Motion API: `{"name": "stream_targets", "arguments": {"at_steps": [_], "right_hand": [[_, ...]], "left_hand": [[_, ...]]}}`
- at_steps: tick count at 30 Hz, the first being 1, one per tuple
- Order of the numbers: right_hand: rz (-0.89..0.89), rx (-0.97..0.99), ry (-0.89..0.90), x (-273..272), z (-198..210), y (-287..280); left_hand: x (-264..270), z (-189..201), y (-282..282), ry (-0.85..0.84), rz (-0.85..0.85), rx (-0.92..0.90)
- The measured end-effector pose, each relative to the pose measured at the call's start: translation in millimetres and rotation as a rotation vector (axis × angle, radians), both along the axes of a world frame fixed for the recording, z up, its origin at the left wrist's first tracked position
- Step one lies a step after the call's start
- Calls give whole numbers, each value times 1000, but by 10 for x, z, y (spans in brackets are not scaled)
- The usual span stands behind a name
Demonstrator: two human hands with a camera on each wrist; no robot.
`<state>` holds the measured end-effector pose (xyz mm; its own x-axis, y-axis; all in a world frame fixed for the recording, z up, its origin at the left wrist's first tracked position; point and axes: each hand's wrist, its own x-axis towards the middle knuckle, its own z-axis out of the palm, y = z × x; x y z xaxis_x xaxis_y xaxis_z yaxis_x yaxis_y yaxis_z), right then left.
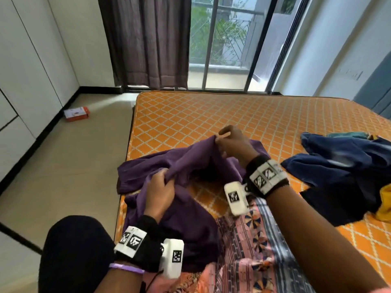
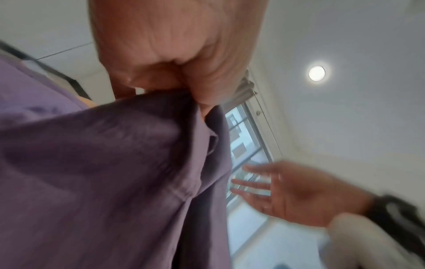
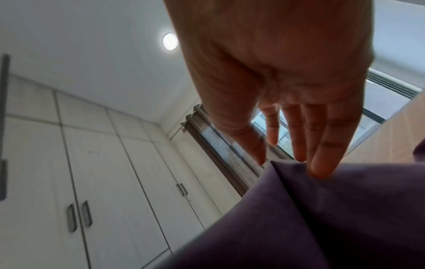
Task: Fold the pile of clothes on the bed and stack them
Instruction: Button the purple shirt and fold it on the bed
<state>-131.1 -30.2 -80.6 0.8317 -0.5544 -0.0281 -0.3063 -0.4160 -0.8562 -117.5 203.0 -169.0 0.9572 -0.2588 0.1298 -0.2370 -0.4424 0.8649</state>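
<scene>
Your left hand [image 1: 159, 192] sits in the lower centre of the head view, fingers curled into a bunch of the purple garment [image 1: 190, 218]. The left wrist view confirms it — the cloth is clamped between the thumb and the folded fingers.

Your right hand [image 1: 233, 144] is at mid-frame, above and to the right of the left one. In the head view it pinches a raised fold of the same purple garment. In the right wrist view the fingers [image 3: 322, 145] are nearly straight, their tips touching the cloth edge, so how firm the pinch is cannot be told.

The purple garment lies on the orange diamond-patterned mattress [image 1: 211, 115] near its left edge, partly lifted between the 2 hands, its lower part draped over a pink patterned cloth [image 1: 254, 250].

At the right edge of the head view lies the unfolded pile — dark blue clothes [image 1: 338, 176] with a yellow piece [image 1: 386, 206] beside them, well apart from the purple garment.

A small orange-and-white box [image 1: 76, 113] lies on the floor at mid-left.
</scene>
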Motion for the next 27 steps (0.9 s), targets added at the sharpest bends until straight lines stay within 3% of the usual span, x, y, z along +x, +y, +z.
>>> {"name": "stream_targets", "arguments": {"at_steps": [3,6,11,16,19,22,24,27], "right_hand": [[246,-97,-9,-286,-305,131],[489,-166,98,-484,-574,403],[239,-290,381,-359,-882,387],[-32,-334,410,-293,-705,-159],[-135,-320,291,-301,-349,-509],[-264,-252,39,-316,92,-716],[-338,-309,-115,-359,353,-804],[-395,-343,-234,-539,568,-990]], "left_hand": [[60,163,105,177,17,-317],[52,349,189,353,32,-506],[-19,615,363,326,63,-726],[54,521,643,117,229,-816],[196,456,765,80,310,-932],[225,425,727,131,242,-933],[206,410,667,174,142,-824],[81,429,567,154,-102,-494]]}}
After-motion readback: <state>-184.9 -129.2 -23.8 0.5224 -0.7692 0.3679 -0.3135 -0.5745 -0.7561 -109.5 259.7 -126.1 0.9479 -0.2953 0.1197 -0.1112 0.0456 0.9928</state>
